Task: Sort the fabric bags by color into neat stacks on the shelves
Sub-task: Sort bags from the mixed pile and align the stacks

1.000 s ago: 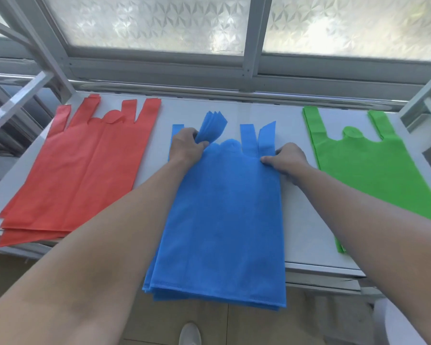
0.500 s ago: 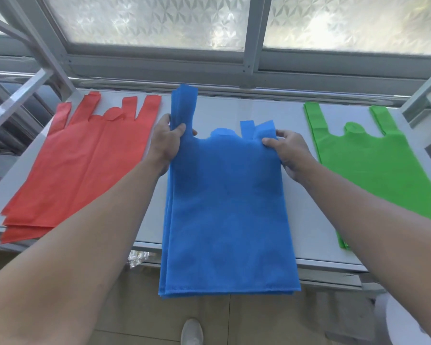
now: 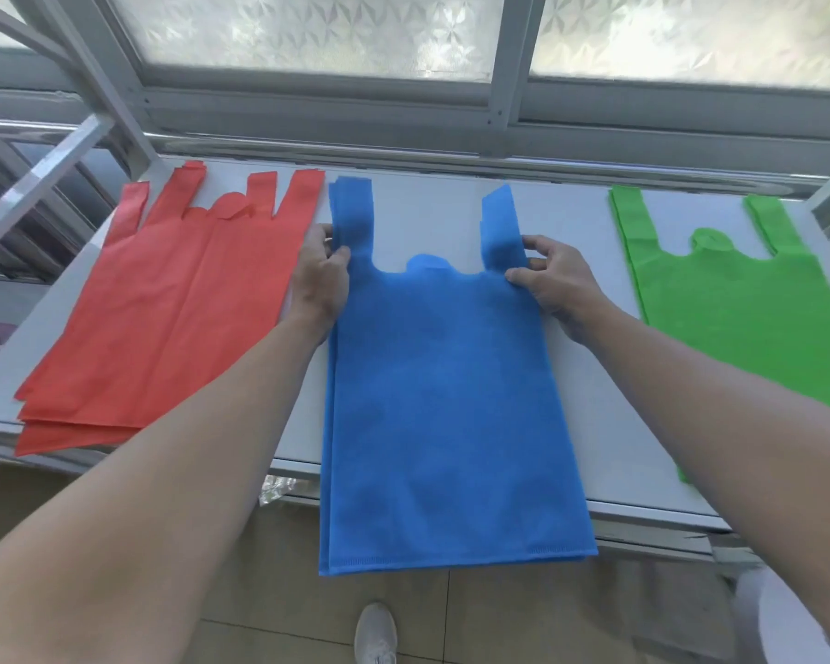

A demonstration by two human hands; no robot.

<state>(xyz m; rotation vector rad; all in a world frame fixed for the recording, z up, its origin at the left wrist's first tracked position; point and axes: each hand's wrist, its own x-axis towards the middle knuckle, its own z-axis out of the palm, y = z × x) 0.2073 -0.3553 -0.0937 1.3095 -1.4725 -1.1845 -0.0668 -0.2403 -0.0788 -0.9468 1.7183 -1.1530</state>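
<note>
A: Quick, 9 o'clock side first?
B: Red bags, a loose stack flat on the white shelf, handles toward 12 o'clock, lower corners fanned out and poking just past the front edge
A: Left hand?
B: Left hand sits between red and blue, its grip pinching the blue bags at the base of their 9 o'clock handle, thumb on top
A: Where's the blue stack?
B: Dead centre, handles at 12 o'clock, edges roughly lined up. The upper part lies on the shelf, the lower part reaches past the front edge toward 6 o'clock, over the tiled floor
A: Right hand?
B: Right hand, grip pinching the same stack at the base of the 3 o'clock handle, thumb on top, fingers curled at the edge
A: 3 o'clock?
B: Green bags flat on the shelf, apart from blue, partly behind the right forearm. Can't tell how many layers
A: Rest?
B: Frosted window at 12 o'clock, one white shoe at 6 o'clock
</note>
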